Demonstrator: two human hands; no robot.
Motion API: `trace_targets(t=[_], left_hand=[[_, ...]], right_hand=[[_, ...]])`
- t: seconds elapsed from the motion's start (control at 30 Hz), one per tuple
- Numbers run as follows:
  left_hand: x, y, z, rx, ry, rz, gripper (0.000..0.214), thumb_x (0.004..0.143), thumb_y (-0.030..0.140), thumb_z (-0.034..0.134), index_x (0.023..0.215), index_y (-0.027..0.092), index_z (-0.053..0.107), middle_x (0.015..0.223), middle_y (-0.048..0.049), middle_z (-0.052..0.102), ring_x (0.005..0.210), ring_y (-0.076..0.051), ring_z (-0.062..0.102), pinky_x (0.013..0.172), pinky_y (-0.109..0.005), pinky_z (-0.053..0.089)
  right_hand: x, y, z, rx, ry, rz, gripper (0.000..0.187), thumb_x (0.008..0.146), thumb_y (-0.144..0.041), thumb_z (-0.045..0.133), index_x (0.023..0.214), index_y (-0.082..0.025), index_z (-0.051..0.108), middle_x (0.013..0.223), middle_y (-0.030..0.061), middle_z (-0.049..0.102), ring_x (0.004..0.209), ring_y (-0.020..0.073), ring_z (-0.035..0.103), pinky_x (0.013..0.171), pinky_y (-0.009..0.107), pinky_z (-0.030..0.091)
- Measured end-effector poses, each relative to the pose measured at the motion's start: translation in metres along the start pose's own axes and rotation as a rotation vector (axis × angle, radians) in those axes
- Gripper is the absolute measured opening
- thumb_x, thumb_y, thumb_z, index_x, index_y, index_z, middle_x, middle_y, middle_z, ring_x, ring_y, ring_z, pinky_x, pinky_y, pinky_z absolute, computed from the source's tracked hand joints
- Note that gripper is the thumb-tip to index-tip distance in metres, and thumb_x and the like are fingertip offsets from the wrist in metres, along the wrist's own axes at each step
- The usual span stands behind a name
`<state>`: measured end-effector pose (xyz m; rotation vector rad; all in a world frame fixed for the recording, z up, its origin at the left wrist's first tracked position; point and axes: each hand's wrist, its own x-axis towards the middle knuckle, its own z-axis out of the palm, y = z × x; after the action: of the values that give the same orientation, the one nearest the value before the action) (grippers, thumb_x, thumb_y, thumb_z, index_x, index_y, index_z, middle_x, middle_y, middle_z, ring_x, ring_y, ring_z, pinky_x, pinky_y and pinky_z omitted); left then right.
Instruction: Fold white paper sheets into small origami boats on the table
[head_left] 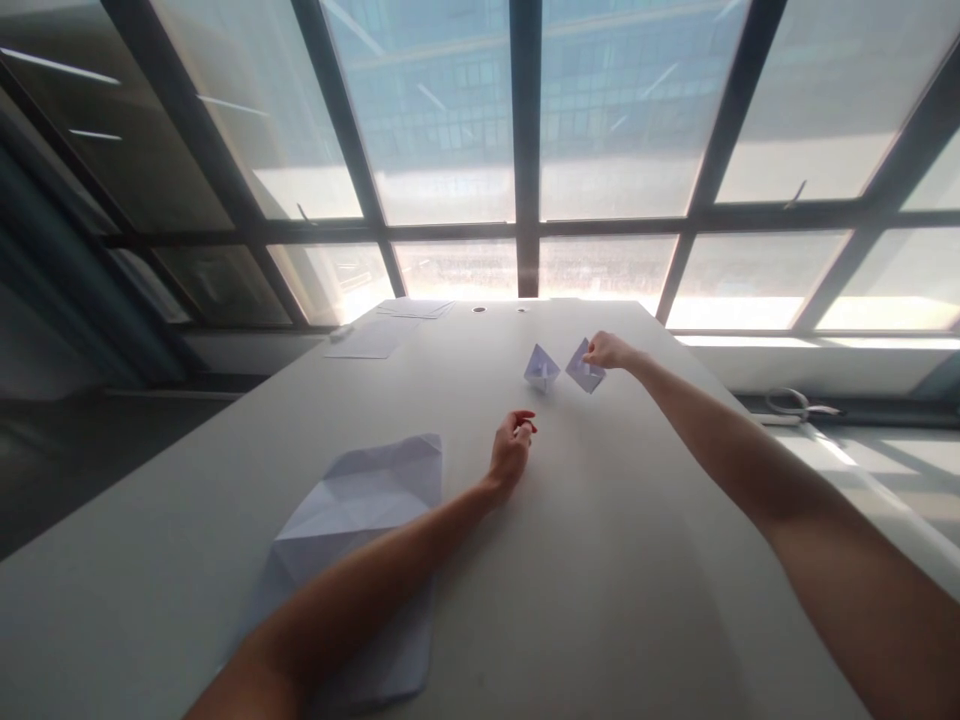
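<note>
My right hand [609, 352], its fingers pinched, grips one folded paper boat [583, 372] by its right edge near the far part of the white table [600, 560]. Just left of it stands a second folded paper boat [541, 370], not touched by either hand. My left hand [513, 446] rests over the table in front of the boats, fingers loosely curled and apart, with nothing visible in them. Under my left forearm lies a large creased sheet of white paper [367, 490], partly hidden by the arm.
Several flat paper sheets [366, 340] lie at the table's far left, beside a small pale object [341, 332]. A round hole [478, 310] shows near the far edge. Large windows [450, 120] rise behind the table. A coiled strap or cable [789, 402] sits beyond the right side.
</note>
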<state>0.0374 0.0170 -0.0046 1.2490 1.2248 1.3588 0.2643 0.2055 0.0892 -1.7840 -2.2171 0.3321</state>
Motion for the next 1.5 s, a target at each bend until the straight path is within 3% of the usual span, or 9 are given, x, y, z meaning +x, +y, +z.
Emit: trace_targets(t=[0.27,0.5,0.77,0.93,1.07,1.2,1.37,1.43,1.5], left_hand=[[-0.004,0.0,-0.001,0.044,0.0,0.0,0.031,0.079,0.02,0.048,0.107,0.016,0.06,0.088,-0.004,0.06,0.057,-0.009,0.042,0.048,-0.019,0.032],[-0.006,0.0,-0.002,0.051,-0.005,0.03,0.038,0.071,0.014,0.048,0.106,0.016,0.061,0.089,-0.0031,0.06,0.054,-0.009,0.038,0.047,-0.02,0.03],[0.0,0.006,-0.003,0.073,0.031,0.027,0.038,0.071,0.014,0.049,0.107,0.016,0.062,0.093,-0.0052,0.063,0.058,-0.01,0.045,0.05,-0.021,0.034],[0.012,0.034,-0.009,0.059,-0.003,-0.086,0.037,0.073,0.015,0.049,0.108,0.014,0.06,0.095,-0.0076,0.064,0.055,-0.009,0.045,0.045,-0.02,0.03],[0.019,0.066,-0.041,0.201,-0.155,-0.041,0.029,0.074,0.016,0.051,0.099,0.013,0.065,0.099,-0.0094,0.066,0.062,-0.01,0.054,0.048,-0.019,0.037],[0.012,0.081,-0.103,0.449,-0.235,0.05,0.023,0.073,0.021,0.054,0.091,0.014,0.068,0.092,-0.0069,0.069,0.065,-0.014,0.06,0.053,-0.022,0.041],[-0.027,0.062,-0.17,0.865,-0.014,0.229,0.013,0.077,0.032,0.064,0.077,0.019,0.066,0.071,-0.0028,0.066,0.063,-0.017,0.057,0.061,-0.026,0.041],[-0.045,0.052,-0.18,1.024,0.056,0.208,0.024,0.081,0.043,0.064,0.075,0.02,0.062,0.066,-0.0011,0.061,0.06,-0.017,0.054,0.059,-0.026,0.038],[-0.06,0.044,-0.181,1.151,0.033,0.156,0.031,0.083,0.051,0.062,0.08,0.02,0.06,0.068,-0.001,0.061,0.062,-0.018,0.056,0.059,-0.027,0.037]], right_hand=[[0.036,0.01,0.017,-0.033,-0.043,0.041,0.016,0.069,-0.023,0.078,0.062,-0.014,0.068,0.061,0.0043,0.064,0.063,0.0165,0.061,0.055,0.023,0.039],[0.043,0.008,0.025,-0.064,-0.074,0.051,0.015,0.07,-0.024,0.078,0.067,-0.011,0.07,0.061,0.0047,0.064,0.064,0.0169,0.06,0.057,0.024,0.041],[0.027,0.001,-0.006,-0.051,0.065,0.067,0.021,0.08,-0.032,0.069,0.077,-0.011,0.072,0.073,0.0103,0.069,0.069,0.0194,0.062,0.061,0.026,0.044],[0.001,-0.023,-0.025,0.069,0.214,0.022,0.019,0.081,-0.028,0.064,0.071,-0.012,0.07,0.067,0.008,0.067,0.063,0.0175,0.06,0.059,0.026,0.043],[-0.032,-0.061,-0.017,0.29,0.232,-0.047,0.022,0.081,-0.025,0.06,0.069,-0.01,0.071,0.057,0.0047,0.062,0.052,0.0132,0.053,0.05,0.024,0.037],[-0.075,-0.103,0.016,0.524,0.073,-0.116,0.022,0.079,-0.021,0.059,0.061,-0.013,0.068,0.053,0.003,0.061,0.046,0.0098,0.047,0.044,0.022,0.032],[-0.122,-0.149,0.076,0.739,-0.27,-0.145,0.015,0.078,-0.015,0.058,0.068,-0.012,0.069,0.058,0.0059,0.067,0.045,0.0093,0.047,0.041,0.021,0.032],[-0.134,-0.166,0.098,0.8,-0.391,-0.133,0.013,0.077,-0.013,0.056,0.072,-0.012,0.069,0.064,0.0071,0.071,0.045,0.0094,0.049,0.04,0.02,0.033],[-0.142,-0.182,0.118,0.839,-0.487,-0.119,0.014,0.075,-0.011,0.055,0.078,-0.011,0.069,0.071,0.008,0.074,0.047,0.0096,0.052,0.04,0.02,0.033]])
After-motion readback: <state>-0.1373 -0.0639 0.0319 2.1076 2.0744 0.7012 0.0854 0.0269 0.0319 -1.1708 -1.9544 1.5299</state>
